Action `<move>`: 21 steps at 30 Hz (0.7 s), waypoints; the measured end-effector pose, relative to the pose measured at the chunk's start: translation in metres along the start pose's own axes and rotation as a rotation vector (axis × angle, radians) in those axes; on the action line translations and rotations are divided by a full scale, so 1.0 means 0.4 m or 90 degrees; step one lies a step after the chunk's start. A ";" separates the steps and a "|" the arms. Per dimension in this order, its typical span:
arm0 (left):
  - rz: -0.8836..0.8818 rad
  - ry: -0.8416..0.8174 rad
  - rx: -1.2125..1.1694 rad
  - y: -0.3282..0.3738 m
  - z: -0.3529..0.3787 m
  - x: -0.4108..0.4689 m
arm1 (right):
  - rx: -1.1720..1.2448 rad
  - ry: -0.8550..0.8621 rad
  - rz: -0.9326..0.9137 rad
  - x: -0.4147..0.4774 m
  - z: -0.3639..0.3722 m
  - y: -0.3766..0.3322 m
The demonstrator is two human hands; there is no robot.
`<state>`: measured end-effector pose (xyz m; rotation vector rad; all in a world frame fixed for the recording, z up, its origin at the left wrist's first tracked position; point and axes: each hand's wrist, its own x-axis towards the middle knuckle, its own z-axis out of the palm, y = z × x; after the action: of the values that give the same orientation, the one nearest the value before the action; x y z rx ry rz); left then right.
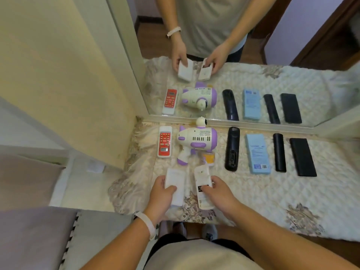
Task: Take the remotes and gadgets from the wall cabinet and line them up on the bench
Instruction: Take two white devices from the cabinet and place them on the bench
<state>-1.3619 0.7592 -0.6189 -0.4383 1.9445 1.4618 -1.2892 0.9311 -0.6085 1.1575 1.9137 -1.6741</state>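
Note:
My left hand (163, 193) grips a plain white remote (175, 182) lying back-up near the bench's front edge. My right hand (216, 191) grips a second white remote (202, 184) with a dark label, just to the right of the first. Behind them a row runs along the mirror: a red-and-white remote (164, 141), a white-and-purple toy gun (196, 140), a black remote (232, 149) with its battery bay open, a light blue gadget (257, 153), a slim black remote (279, 152) and a flat black gadget (303, 157).
The bench carries a cream quilted cover (263, 191) with fringe on its left. A mirror (233, 55) stands right behind the row and repeats everything. A yellow wall (68, 84) closes the left side. A small yellow bottle (208, 157) sits by the toy gun's handle.

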 end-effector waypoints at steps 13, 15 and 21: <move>0.079 -0.068 0.178 -0.025 -0.064 0.114 | -0.130 0.028 0.000 0.080 0.079 0.002; 0.132 -0.062 0.274 -0.029 -0.075 0.117 | -0.227 0.045 -0.018 0.084 0.084 0.007; 0.299 -0.033 0.629 -0.024 -0.113 0.136 | -0.401 0.130 -0.025 0.083 0.094 0.011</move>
<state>-1.4092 0.7202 -0.6556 0.5191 2.5172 0.5584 -1.3154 0.9071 -0.6442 1.0512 2.3509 -0.8660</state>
